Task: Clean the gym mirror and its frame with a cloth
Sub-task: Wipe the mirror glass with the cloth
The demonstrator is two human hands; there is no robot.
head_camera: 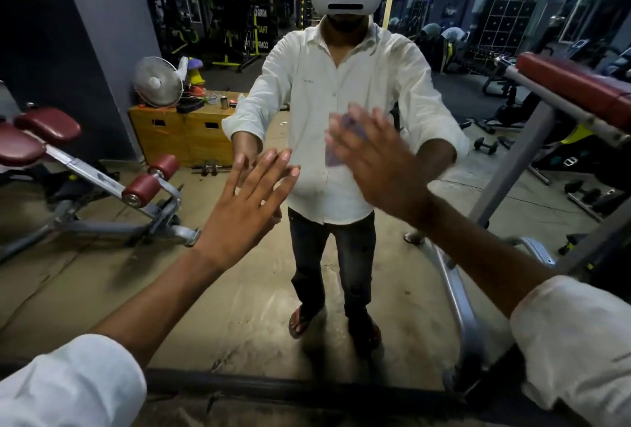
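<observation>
Pins a small, thin lilac cloth (333, 153) against the glass of the large gym wall mirror (239, 307) under the right hand (379, 167), fingers (358, 126) straight and spread over it. Too blurred to tell the share of cloth hidden under the palm. Soft, light and limp by the look: likely to bunch or slide out unless kept under a flat palm, not pinched at an edge.

Braces just left of the cloth with the left hand (246, 208), fingers (273, 170) straight and splayed, holding nothing, tips apparently on the glass. Glass itself: stiff, smooth, probably fragile, so best pressed evenly.

Well below the cloth, the dark bottom frame strip (273, 389), seemingly not yet wiped. Right of the cloth, a grey-steel machine with a red pad (563, 85), close to the glass and probably crowding reach on that side. Around the cloth, only reflections, among them yellow wooden boxes (184, 133).
</observation>
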